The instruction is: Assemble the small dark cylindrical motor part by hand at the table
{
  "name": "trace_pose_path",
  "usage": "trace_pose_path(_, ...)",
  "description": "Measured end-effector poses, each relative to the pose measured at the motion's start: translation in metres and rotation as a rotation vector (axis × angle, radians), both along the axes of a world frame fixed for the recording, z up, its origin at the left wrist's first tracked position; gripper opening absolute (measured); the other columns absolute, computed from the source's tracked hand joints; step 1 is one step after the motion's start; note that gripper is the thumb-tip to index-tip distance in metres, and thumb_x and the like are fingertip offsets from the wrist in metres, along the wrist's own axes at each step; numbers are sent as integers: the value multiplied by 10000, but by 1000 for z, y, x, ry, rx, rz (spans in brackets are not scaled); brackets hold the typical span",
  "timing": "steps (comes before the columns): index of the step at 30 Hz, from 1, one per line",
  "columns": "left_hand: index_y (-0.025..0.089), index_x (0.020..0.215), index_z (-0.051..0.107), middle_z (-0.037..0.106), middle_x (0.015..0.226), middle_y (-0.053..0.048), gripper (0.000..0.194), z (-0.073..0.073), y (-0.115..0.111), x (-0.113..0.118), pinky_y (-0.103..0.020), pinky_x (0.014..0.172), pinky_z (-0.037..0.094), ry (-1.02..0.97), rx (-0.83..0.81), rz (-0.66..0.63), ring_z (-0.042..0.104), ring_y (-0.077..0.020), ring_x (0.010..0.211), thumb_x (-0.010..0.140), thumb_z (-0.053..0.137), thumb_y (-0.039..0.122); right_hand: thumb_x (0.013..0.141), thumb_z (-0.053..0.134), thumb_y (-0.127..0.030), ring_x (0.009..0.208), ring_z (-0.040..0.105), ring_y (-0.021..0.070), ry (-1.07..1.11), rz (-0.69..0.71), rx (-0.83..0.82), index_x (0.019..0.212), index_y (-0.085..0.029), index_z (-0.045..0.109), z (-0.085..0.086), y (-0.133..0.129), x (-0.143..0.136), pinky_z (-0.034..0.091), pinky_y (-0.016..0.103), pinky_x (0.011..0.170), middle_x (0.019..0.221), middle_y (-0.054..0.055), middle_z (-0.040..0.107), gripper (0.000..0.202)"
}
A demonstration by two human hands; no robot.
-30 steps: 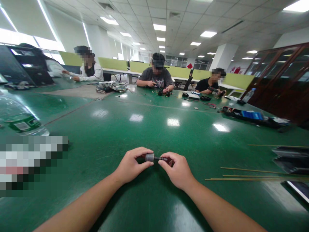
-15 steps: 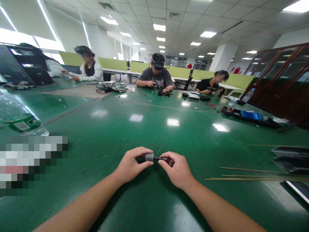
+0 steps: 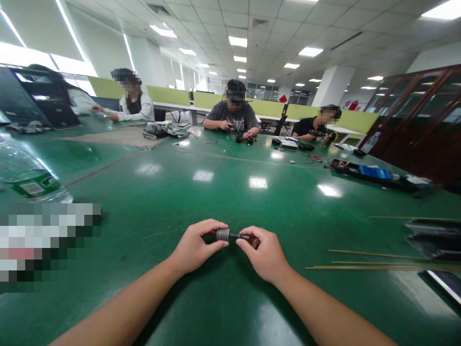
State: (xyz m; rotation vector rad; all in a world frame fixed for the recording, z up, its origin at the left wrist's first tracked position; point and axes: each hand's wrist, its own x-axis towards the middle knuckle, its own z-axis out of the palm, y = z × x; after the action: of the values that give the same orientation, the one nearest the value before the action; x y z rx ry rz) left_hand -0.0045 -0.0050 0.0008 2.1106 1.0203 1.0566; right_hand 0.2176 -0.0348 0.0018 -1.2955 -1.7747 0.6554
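Grey, probably metal cylinder [image 3: 223,234]

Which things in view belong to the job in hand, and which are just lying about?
Job in hand:
grey cylinder, in the left hand
thin shaft, in the right hand

Apparently lying about:
clear bottle, left
slender rods, right

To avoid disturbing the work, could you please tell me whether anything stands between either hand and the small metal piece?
Nothing visible does: the left hand holds the grey cylinder, and the right hand pinches its thin shaft. The bottle and thin rods are off to the sides.
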Motion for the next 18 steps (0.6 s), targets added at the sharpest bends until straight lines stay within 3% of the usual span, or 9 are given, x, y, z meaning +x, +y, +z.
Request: trace_pose_path(18,241,1098,694,704,1044,-48,291,2,-1,-1,-333,879,513,-6,34,8,656,-211,967,811,740,261,853,663,-257,626,566,139,5,-12,7,914,-215,709,2,-1,-1,416,238,580,756,-9,680,87)
